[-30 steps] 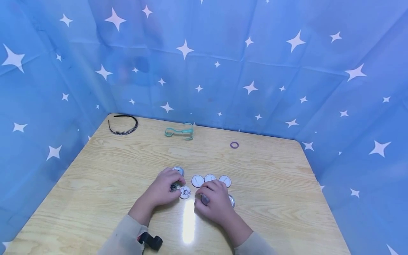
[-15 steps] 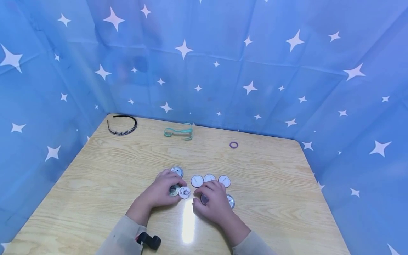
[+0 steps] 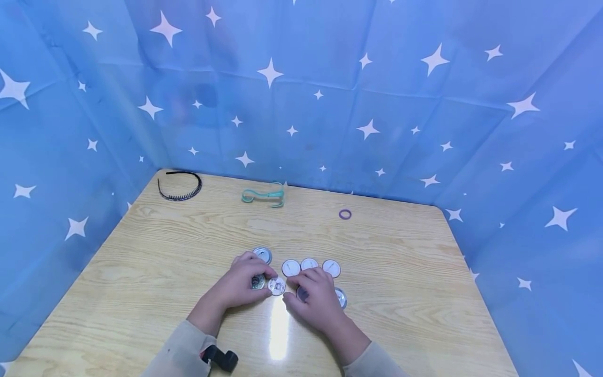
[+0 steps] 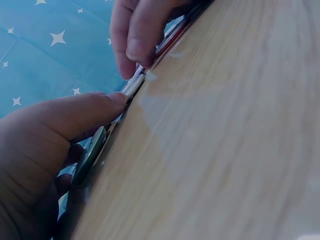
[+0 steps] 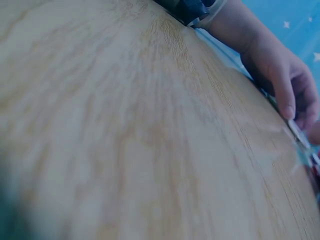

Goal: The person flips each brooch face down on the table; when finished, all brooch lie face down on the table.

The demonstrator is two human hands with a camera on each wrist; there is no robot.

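My left hand (image 3: pixel 244 280) pinches a white round pin badge (image 3: pixel 276 286) with a dark printed picture, thumb and index finger at its edge. The left wrist view shows the left thumb (image 4: pixel 92 112) on the rim of this badge, low over the table. Under the left palm lies a greenish badge (image 3: pixel 257 281), partly covered. My right hand (image 3: pixel 317 296) rests just to the right, fingers loosely bent and tips close to the pinched badge. Beneath its fingers a dark badge (image 3: pixel 302 294) shows in part. Another badge (image 3: pixel 341 297) peeks out on that hand's far side.
Beyond the hands, several badges lie back up, among them a white one (image 3: pixel 291 267) and a silver one (image 3: pixel 262 255). Farther back on the wooden table (image 3: pixel 400 251) are a black headband (image 3: pixel 181 197), a teal looped item (image 3: pixel 268 194) and a purple ring (image 3: pixel 345 214).
The pinched white badge has shifted slightly right with the left thumb and index finger, narrowing the gap to the right hand. The right hand has hardly moved.
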